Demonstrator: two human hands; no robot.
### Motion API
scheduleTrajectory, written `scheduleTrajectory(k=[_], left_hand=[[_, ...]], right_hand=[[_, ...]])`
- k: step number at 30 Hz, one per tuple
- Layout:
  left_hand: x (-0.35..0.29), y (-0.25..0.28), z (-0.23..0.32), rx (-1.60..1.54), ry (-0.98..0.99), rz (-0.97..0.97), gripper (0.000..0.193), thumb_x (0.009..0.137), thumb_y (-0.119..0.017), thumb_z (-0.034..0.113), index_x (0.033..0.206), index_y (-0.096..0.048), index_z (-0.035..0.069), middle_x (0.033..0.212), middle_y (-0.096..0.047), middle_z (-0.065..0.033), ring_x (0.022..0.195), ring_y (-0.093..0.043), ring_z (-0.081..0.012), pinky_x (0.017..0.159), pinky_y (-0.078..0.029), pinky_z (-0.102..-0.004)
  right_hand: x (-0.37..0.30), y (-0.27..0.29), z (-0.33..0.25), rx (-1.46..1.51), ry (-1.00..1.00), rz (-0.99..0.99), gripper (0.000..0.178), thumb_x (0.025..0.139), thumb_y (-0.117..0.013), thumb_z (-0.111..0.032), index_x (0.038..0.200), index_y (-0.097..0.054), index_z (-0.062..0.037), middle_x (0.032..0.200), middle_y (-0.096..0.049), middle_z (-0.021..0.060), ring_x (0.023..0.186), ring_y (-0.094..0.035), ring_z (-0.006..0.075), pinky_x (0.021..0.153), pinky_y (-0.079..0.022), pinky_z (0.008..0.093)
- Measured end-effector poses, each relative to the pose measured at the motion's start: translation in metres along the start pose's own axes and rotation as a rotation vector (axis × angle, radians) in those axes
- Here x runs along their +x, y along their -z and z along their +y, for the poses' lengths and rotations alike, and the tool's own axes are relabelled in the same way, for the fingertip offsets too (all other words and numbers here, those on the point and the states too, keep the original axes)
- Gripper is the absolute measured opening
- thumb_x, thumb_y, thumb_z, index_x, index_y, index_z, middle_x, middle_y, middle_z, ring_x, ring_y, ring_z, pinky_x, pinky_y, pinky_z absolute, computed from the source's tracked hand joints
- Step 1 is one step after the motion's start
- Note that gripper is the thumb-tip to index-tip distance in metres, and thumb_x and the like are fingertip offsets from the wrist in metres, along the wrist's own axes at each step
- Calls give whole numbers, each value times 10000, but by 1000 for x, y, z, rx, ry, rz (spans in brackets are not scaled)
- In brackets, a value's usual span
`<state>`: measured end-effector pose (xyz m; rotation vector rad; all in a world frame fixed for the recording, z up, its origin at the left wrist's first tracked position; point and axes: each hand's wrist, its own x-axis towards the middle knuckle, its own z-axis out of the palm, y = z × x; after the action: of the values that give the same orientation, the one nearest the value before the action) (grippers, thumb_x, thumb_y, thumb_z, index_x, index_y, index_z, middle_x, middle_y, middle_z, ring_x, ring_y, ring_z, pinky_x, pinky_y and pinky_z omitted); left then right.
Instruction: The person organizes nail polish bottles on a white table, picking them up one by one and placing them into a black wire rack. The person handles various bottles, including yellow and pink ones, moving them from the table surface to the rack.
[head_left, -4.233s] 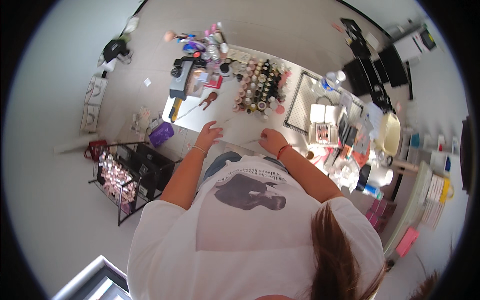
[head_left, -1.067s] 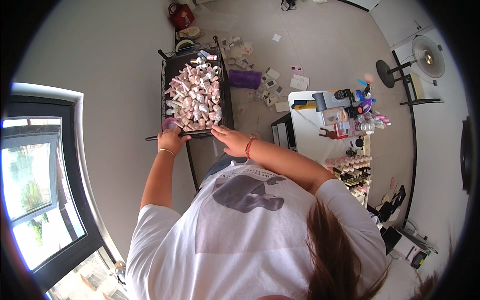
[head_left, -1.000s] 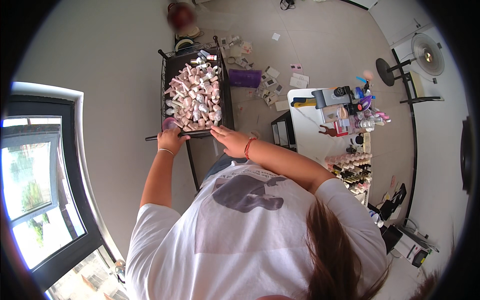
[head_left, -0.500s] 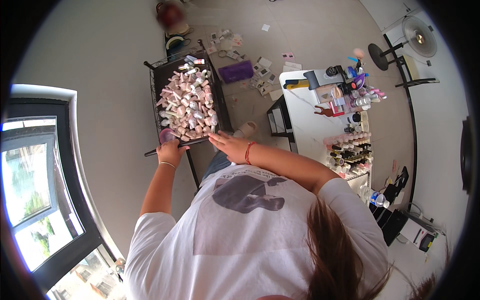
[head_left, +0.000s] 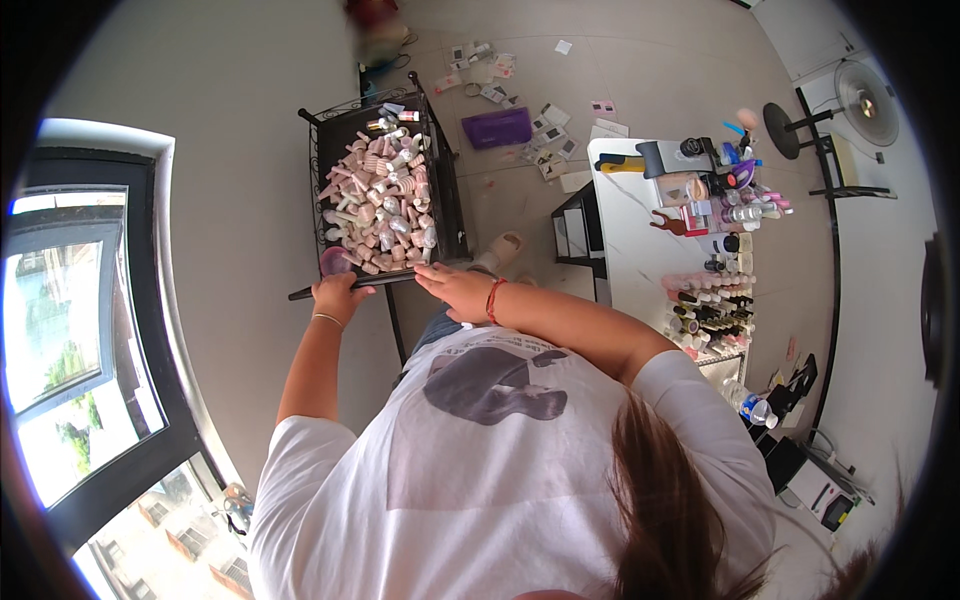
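A black metal cart (head_left: pixel 446 205) with scrolled wire sides stands before me at the left. Its top tray is heaped with pink and pale nail polish bottles (head_left: pixel 380 205); several darker-bodied ones lie at the far end. At the cart's near left corner, my left hand (head_left: pixel 338 298) is closed over the near edge, just below a round, clear pink object (head_left: pixel 335 261) of a kind I cannot make out. My right hand (head_left: pixel 458 290) rests at the near right corner with its fingers stretched out. It touches the edge and holds nothing.
At the right, a white table (head_left: pixel 640 255) carries nail polish rows (head_left: pixel 710 310) and assorted tools. On the floor lie a purple pouch (head_left: pixel 497 128) and scattered small packets (head_left: pixel 550 130). A fan (head_left: pixel 865 105) stands far right; a window (head_left: pixel 65 320) is at left.
The view has turned slightly, so table and window sit farther right. The gap between the cart and the purple pouch has widened. Both hands remain at the cart's near edge.
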<state>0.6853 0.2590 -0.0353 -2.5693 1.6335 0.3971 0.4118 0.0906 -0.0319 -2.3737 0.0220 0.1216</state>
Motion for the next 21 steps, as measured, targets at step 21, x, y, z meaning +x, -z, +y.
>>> scheduleTrajectory(k=[21], left_hand=[[177, 17, 41, 61, 30, -234, 346, 905, -647, 327, 1164, -587, 107, 1123, -683, -137, 1053, -656, -340, 835, -544, -482]], right_hand=[[25, -19, 54, 944, -364, 151, 346, 933, -653, -190, 1248, -647, -48, 1183, -695, 87, 1030, -658, 157, 910, -509, 286]])
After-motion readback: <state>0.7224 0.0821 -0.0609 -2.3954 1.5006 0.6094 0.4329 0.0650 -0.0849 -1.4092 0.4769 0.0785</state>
